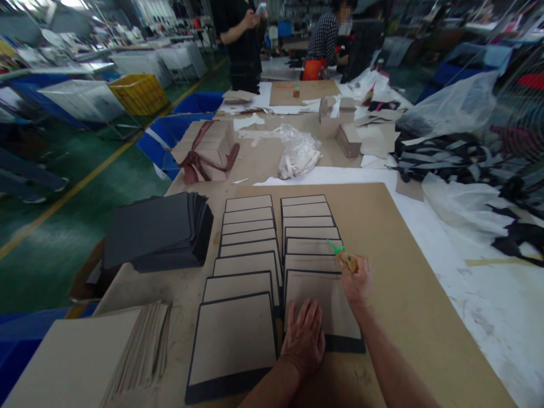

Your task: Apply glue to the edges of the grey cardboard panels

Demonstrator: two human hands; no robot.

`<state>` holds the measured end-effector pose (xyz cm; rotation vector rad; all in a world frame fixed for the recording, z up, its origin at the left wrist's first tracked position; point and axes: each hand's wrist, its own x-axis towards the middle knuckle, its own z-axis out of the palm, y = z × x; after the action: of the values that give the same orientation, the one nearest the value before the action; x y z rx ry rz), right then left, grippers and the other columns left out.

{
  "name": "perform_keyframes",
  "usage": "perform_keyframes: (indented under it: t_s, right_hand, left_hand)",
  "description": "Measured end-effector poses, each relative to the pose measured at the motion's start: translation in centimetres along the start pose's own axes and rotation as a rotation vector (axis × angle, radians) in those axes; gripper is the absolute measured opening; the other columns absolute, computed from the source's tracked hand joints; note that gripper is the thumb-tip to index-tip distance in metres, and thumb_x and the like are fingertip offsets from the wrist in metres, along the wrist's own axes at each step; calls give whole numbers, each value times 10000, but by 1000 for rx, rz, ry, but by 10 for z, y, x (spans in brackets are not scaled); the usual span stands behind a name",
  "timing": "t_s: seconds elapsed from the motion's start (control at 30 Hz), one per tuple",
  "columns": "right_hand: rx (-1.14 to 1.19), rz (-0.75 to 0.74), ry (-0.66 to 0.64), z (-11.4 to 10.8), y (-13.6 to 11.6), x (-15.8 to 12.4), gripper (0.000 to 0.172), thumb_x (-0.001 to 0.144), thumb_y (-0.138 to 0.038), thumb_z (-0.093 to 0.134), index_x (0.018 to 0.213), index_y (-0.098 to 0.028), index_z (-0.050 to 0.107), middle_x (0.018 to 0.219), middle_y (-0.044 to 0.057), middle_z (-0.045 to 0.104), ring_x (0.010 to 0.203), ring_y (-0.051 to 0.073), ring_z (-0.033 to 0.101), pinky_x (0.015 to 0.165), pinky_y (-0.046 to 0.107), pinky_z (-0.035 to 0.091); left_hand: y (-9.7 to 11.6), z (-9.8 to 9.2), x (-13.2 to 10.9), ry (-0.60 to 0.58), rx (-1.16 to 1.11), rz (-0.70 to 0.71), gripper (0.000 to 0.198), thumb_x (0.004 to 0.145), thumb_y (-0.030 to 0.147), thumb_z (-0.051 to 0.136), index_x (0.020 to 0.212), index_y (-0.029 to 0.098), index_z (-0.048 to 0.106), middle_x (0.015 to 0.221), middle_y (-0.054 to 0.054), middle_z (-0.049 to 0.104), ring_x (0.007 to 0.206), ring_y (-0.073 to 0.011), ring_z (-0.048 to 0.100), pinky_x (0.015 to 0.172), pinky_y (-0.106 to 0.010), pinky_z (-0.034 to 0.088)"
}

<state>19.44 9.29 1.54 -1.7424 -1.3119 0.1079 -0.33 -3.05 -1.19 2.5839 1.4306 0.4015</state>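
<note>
My left hand (304, 337) lies flat, fingers spread, on the nearest beige board (331, 300) of the right-hand column. That board rests on a black sheet whose edge shows as a dark border. My right hand (357, 282) is closed around a small yellowish-brown tool (347, 261) with bright green strands at its tip; its exact kind is unclear. The tool is over the right edge of the overlapping boards. To the left, a second column of overlapping black-bordered boards (233, 340) runs away from me.
A stack of black sheets (157, 229) and a fanned pile of beige boards (85, 351) stand at the left. Farther back are a tied board bundle (212, 144), a clear plastic bag (297, 153) and black strips (450, 158). Two people are beyond the table.
</note>
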Motion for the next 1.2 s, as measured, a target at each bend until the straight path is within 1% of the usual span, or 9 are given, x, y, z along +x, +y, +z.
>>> perform_keyframes:
  t_s: [0.1, 0.17, 0.33, 0.47, 0.57, 0.77, 0.83, 1.03, 1.2]
  right_hand:
    - [41, 35, 62, 6, 9, 23, 252, 835, -397, 622, 987, -197, 610, 928, 60, 599, 890, 228, 537, 777, 360, 443]
    - [1, 59, 52, 11, 13, 37, 243, 825, -390, 607, 974, -198, 611, 931, 60, 595, 888, 228, 529, 772, 354, 432]
    - [-182, 109, -26, 16, 20, 52, 230, 829, -379, 564, 977, -212, 621, 958, 56, 584, 816, 204, 503, 695, 312, 373]
    - [-238, 47, -65, 18, 18, 51, 216, 860, -362, 541, 992, -213, 622, 957, 52, 588, 805, 192, 500, 670, 295, 346]
    - [-233, -1, -106, 25, 7, 45, 189, 887, -344, 524, 988, -222, 627, 957, 44, 597, 806, 183, 502, 656, 285, 335]
    - [-175, -87, -216, 42, -19, 33, 157, 912, -300, 532, 1001, -240, 647, 984, 29, 625, 795, 162, 515, 666, 275, 351]
    - [-176, -90, -221, 41, -20, 33, 153, 910, -296, 540, 1002, -241, 649, 979, 26, 623, 776, 159, 511, 650, 274, 342]
    - [-176, -102, -198, 36, -21, 36, 151, 907, -294, 544, 990, -221, 646, 947, 36, 600, 785, 170, 505, 658, 278, 337]
    - [-142, -167, -263, 59, -49, 26, 107, 908, -253, 543, 956, -231, 637, 918, 32, 595, 791, 173, 503, 661, 276, 340]
  left_hand:
    - [-1, -1, 1, 33, 19, 10, 563, 954, 399, 408, 1482, 206, 371, 1526, -30, 457, 1449, -228, 309, 1259, -503, 78]
    - [-2, -1, 1, 46, 32, 16, 564, 949, 392, 420, 1479, 206, 378, 1521, -25, 465, 1447, -225, 310, 1261, -496, 58]
    - [-1, -1, 1, 52, 57, 21, 579, 926, 362, 453, 1477, 202, 381, 1525, -35, 458, 1443, -241, 315, 1246, -509, 127]
    - [0, -1, 1, 61, 58, 12, 576, 927, 380, 459, 1473, 211, 387, 1503, -39, 484, 1427, -241, 339, 1230, -511, 190]
    - [0, -2, 2, 77, 62, 11, 577, 930, 403, 466, 1471, 216, 388, 1494, -28, 497, 1426, -228, 338, 1234, -497, 189]
    - [0, 0, 0, 101, 88, 6, 560, 949, 414, 446, 1470, 217, 387, 1517, 4, 472, 1454, -196, 286, 1261, -466, 4]
    - [0, 0, 0, 87, 93, 7, 552, 955, 416, 429, 1469, 218, 390, 1527, 3, 458, 1462, -197, 269, 1259, -468, -12]
    - [1, 0, -3, 61, 90, 9, 564, 955, 407, 413, 1480, 204, 372, 1561, -13, 406, 1477, -219, 241, 1257, -486, 62]
    - [2, 1, -3, 55, 75, -4, 560, 959, 391, 412, 1488, 218, 352, 1555, -5, 413, 1467, -216, 262, 1244, -487, 163]
